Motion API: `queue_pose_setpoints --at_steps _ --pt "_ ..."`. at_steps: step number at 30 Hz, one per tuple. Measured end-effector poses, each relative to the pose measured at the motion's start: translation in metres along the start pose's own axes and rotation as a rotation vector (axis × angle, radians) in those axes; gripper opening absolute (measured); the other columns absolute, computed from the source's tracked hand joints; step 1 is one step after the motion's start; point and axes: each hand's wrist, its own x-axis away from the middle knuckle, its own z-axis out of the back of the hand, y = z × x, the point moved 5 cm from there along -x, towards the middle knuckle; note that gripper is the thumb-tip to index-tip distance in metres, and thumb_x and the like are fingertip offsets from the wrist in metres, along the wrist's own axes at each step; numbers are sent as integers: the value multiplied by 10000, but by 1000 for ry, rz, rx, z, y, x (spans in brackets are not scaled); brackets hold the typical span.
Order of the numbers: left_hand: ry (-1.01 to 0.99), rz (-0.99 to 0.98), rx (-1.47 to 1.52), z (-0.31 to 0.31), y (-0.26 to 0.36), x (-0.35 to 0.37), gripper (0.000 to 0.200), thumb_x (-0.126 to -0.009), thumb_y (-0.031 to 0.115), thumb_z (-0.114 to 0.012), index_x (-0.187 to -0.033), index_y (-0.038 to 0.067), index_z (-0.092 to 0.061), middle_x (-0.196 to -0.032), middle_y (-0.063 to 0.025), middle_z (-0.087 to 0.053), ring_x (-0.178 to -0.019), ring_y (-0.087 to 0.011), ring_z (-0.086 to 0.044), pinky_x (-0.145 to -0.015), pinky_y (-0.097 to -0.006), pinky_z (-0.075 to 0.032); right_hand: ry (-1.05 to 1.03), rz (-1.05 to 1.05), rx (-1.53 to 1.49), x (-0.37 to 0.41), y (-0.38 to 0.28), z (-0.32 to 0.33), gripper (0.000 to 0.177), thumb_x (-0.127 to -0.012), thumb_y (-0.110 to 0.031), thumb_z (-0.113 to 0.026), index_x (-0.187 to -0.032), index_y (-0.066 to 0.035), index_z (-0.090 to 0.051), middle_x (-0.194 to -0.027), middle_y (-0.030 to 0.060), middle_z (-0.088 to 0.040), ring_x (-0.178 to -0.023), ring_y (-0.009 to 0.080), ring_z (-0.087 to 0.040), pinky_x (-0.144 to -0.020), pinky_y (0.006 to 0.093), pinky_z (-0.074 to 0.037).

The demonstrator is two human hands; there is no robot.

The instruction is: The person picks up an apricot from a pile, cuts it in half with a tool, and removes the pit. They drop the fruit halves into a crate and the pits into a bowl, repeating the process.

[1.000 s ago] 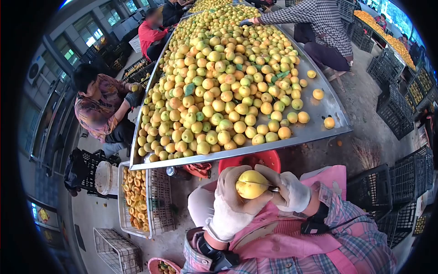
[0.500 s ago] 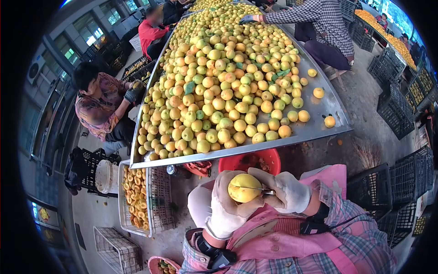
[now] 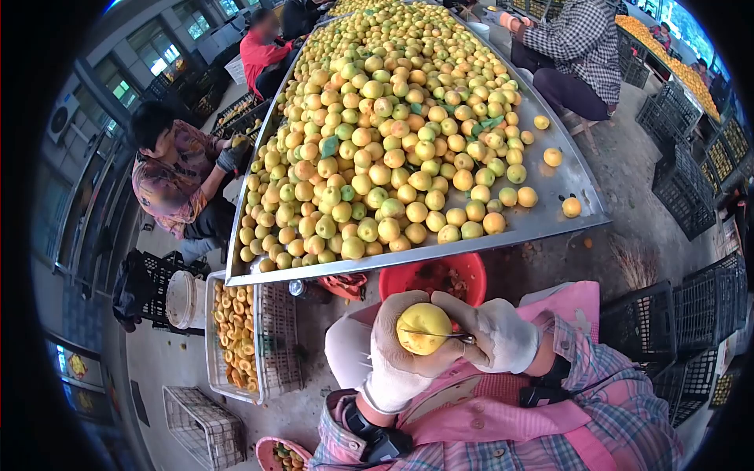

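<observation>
Head view | left hand cupped round yellow fruit | right hand pinching knife — blade on fruit

Ahead of the left hand and right hand, a long metal table is heaped with yellow fruit; a few loose fruits are scattered on its bare corner, beyond the right hand. On the floor, a red bucket is set just before the hands, a crate of halved fruit to their left, black crates to their right
</observation>
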Motion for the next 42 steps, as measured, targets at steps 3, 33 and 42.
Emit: queue_pose_setpoints --at_steps 3,33,42 --pt "-37 -75 -209 4 8 -6 664 -597 211 -886 -1127 12 -539 -982 -128 -621 -878 -253 -626 -789 -359 -509 2 -47 -3 3 3 -4 783 -825 -259 -666 -1460 -29 -270 -837 132 -660 -622 326 -631 -538 406 -492" --pt "-28 44 -6 2 -4 -3 621 -732 152 -761 -1233 -17 -433 -957 -96 -607 -840 -160 -600 -773 -293 -504 40 -40 168 6 7 -12 728 -864 -322 -636 -1452 -39 -314 -622 74 -584 -495 262 -577 -443 374 -443" --pt "-44 156 102 -3 -26 -7 571 -757 147 -741 -1225 -8 -454 -989 -93 -609 -865 -156 -596 -781 -285 -507 23 -112 130 8 18 -25 683 -888 -296 -620 -1433 -31 -303 -627 106 -591 -490 288 -583 -424 394 -435"
